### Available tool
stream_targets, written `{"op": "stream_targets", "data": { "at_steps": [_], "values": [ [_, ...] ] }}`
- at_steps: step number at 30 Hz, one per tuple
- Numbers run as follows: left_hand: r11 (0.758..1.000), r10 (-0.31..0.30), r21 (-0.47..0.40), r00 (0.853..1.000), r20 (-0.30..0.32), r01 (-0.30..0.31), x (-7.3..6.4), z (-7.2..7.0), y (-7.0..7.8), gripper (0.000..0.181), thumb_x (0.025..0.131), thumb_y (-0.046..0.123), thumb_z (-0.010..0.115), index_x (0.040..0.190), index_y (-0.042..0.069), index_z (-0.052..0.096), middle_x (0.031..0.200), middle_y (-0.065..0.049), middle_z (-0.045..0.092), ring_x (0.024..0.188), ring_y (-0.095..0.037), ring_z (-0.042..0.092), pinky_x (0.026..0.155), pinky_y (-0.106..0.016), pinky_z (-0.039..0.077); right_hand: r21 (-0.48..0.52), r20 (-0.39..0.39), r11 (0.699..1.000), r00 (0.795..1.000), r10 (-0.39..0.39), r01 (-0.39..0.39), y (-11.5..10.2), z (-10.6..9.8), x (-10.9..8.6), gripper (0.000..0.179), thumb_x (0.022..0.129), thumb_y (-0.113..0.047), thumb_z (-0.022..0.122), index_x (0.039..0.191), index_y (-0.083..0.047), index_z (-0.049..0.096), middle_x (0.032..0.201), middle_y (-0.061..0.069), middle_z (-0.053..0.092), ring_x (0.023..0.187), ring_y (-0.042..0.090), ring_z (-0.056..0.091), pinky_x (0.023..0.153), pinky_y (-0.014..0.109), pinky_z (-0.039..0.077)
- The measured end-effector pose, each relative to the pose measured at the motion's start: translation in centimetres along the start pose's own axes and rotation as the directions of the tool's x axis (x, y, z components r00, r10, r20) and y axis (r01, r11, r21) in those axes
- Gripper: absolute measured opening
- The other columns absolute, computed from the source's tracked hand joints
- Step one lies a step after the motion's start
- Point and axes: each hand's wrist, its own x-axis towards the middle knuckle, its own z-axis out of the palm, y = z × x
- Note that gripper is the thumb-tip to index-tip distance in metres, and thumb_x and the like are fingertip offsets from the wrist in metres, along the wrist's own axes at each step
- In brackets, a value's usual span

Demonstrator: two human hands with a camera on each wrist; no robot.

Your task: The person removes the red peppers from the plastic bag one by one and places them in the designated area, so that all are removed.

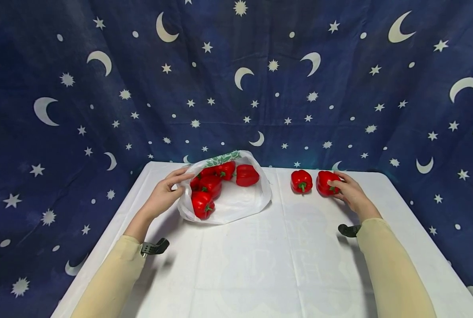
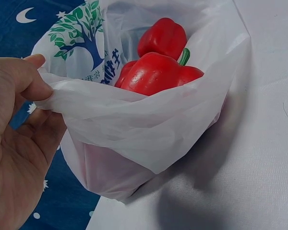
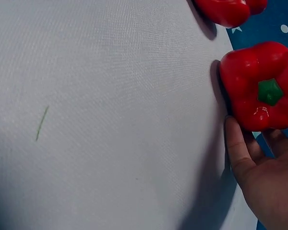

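Note:
My left hand pinches the rim of a white plastic bag between thumb and fingers. The bag lies with its mouth spread toward me, and a green leaf print shows on its far side. Several red bell peppers with green stems rest inside it, most of them toward its left. On the right, my right hand holds another red bell pepper from its right side, fingers around it and stem facing the camera. That pepper is at the table surface in the right wrist view.
One loose red bell pepper stands just left of the held one. A white cloth covers the table. Behind it hangs a dark blue curtain with moons and stars. A thin green sliver lies on the cloth.

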Motion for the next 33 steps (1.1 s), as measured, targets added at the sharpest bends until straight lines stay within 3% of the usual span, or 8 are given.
{"op": "stream_targets", "data": {
  "at_steps": [5,15,27,33],
  "values": [
    [1.000,-0.002,0.007,1.000,-0.014,0.003,0.2,-0.1,-1.4,0.045,0.098,-0.005,0.052,0.139,0.008,0.064,0.159,-0.005,0.039,0.149,-0.028,0.029,0.116,-0.065,0.023,0.003,0.008,1.000,1.000,-0.004,0.004,-0.1,0.2,-0.1,0.084,0.102,-0.032,0.062,0.166,-0.016,0.009,0.168,0.022,0.010,0.147,0.041,0.027,0.106,0.033,0.046],
    [1.000,-0.004,0.006,1.000,0.003,0.004,-0.5,0.0,1.5,0.043,0.098,-0.006,0.050,0.139,0.000,0.062,0.159,-0.012,0.038,0.149,-0.033,0.028,0.116,-0.065,0.021,-0.017,0.015,1.000,1.000,0.003,-0.002,-0.4,0.2,-0.1,0.084,0.103,-0.035,0.060,0.166,-0.015,0.007,0.168,0.024,0.009,0.147,0.044,0.027,0.114,0.047,0.035],
    [1.000,-0.014,0.006,1.000,0.008,0.014,-0.5,0.0,1.7,0.043,0.098,-0.006,0.050,0.140,0.000,0.061,0.160,-0.013,0.037,0.149,-0.033,0.027,0.117,-0.065,0.020,-0.028,0.003,0.999,1.000,0.025,-0.025,-0.6,0.2,-0.3,0.085,0.103,-0.038,0.056,0.165,-0.018,0.000,0.169,0.022,0.002,0.151,0.043,0.020,0.116,0.049,0.031],
    [1.000,-0.017,0.014,1.000,0.008,0.016,-0.4,-0.1,1.8,0.043,0.099,-0.005,0.051,0.140,0.001,0.062,0.160,-0.013,0.037,0.149,-0.033,0.028,0.116,-0.065,0.021,-0.075,-0.072,0.996,0.997,0.032,-0.038,-0.8,-0.4,-0.9,0.085,0.103,-0.041,0.054,0.165,-0.017,0.002,0.168,0.024,0.008,0.149,0.046,0.023,0.115,0.054,0.031]
  ]
}}
